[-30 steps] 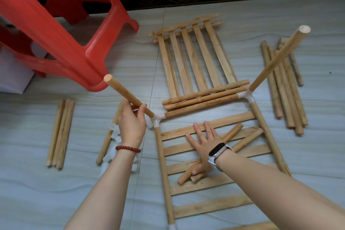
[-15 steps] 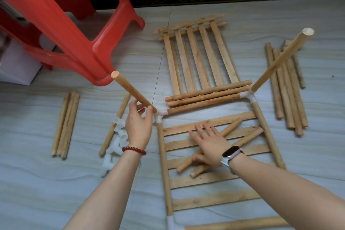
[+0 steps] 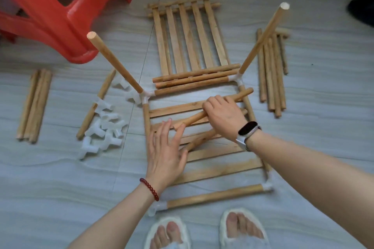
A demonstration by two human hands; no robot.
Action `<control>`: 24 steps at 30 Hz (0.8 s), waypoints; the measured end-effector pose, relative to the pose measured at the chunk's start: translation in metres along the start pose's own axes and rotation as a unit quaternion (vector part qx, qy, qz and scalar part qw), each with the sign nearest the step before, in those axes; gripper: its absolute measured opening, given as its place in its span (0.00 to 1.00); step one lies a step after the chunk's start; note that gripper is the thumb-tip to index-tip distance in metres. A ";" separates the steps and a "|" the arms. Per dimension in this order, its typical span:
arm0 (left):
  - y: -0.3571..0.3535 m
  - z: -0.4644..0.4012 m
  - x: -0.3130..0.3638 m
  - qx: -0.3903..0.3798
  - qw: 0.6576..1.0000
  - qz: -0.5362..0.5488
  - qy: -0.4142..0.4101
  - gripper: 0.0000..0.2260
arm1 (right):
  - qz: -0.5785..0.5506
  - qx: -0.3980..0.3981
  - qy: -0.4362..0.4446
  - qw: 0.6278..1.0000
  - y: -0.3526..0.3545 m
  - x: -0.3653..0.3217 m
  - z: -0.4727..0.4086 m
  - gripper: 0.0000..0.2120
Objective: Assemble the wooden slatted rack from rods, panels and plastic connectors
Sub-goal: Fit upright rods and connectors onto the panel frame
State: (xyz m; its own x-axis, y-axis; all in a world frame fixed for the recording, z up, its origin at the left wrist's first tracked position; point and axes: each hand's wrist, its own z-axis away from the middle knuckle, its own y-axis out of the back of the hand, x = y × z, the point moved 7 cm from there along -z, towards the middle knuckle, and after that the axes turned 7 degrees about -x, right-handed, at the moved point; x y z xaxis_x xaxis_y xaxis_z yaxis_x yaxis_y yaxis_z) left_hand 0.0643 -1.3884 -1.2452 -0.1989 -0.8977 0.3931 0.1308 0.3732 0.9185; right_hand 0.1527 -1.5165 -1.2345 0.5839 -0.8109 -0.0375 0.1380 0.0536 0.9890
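The half-built rack point(image 3: 204, 159) lies flat on the floor point(image 3: 60, 188) just in front of the person's slippered feet point(image 3: 204, 230). It is a rectangle of rods joined at the corners by white connectors, with a slatted panel point(image 3: 218, 172) inside it. From each of the two far corners a rod stands up and leans outward: the left post point(image 3: 114, 61) from the left corner joint point(image 3: 146, 95), the right post point(image 3: 263, 37) from the right corner joint point(image 3: 235, 79).

The right hand point(image 3: 224, 117), with a watch point(image 3: 248, 129) on its wrist, is curled round a loose rod point(image 3: 192, 119) and holds it slanted above the slats. The left hand point(image 3: 166, 151), with a red bead bracelet point(image 3: 150, 189), is open with fingers spread; its fingertips lie at the near end of that rod. A second loose rod point(image 3: 199, 140) lies on the slats under both hands, partly hidden.

Beyond the frame a spare panel point(image 3: 190, 34) lies flat, with two loose rods point(image 3: 194, 76) across its near end. A bundle of rods point(image 3: 272, 73) lies to the right, three short rods point(image 3: 34, 105) far left, and a single rod point(image 3: 97, 103) beside a heap of white connectors point(image 3: 103, 133). A red stool point(image 3: 52, 12) stands at the upper left
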 end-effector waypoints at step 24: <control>-0.152 0.067 0.142 -0.405 0.896 -0.162 -0.078 0.24 | -0.546 0.282 -0.327 0.718 0.000 0.086 0.308 0.14</control>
State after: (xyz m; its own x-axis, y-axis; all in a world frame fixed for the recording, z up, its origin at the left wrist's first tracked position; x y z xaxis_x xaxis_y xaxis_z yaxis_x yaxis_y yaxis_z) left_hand -0.0494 -1.5567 -1.3261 -0.4794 -0.8607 0.1715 0.6916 -0.2502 0.6775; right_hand -0.0431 -1.7657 -1.1932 -0.1515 -0.3004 -0.9417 -0.2246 -0.9173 0.3287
